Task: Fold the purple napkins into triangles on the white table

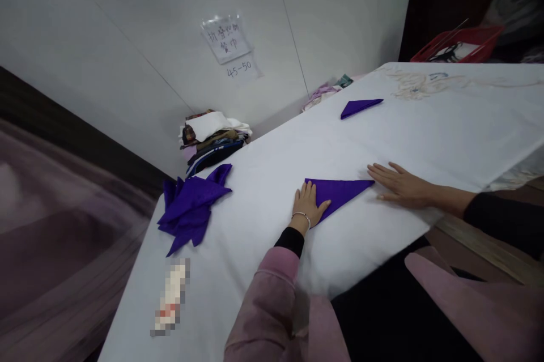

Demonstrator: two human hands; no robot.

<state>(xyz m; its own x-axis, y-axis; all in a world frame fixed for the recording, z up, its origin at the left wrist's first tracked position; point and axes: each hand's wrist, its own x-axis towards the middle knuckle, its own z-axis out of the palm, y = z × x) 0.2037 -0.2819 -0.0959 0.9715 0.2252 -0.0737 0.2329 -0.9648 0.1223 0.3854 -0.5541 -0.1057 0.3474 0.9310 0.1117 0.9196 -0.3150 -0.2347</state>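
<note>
A purple cloth napkin (338,195), folded into a triangle, lies flat on the white tablecloth (272,260). My left hand (309,203), with a bracelet at the wrist, presses down on its left end, fingers spread. Flat at the napkin's right-hand tip rests my right hand (397,185), its fingers stretched out and nothing in its grasp. Farther back on the cloth is a smaller folded purple napkin (359,107). To the left, a loose heap of purple napkins (191,209) sits near the table's edge.
A stack of folded clothes (216,138) stands against the wall behind the table, with more fabric (325,94) farther right. Handwritten paper signs (227,39) hang on the wall. A red basket (488,42) is at the back right. A blurred-out object (173,294) lies front left.
</note>
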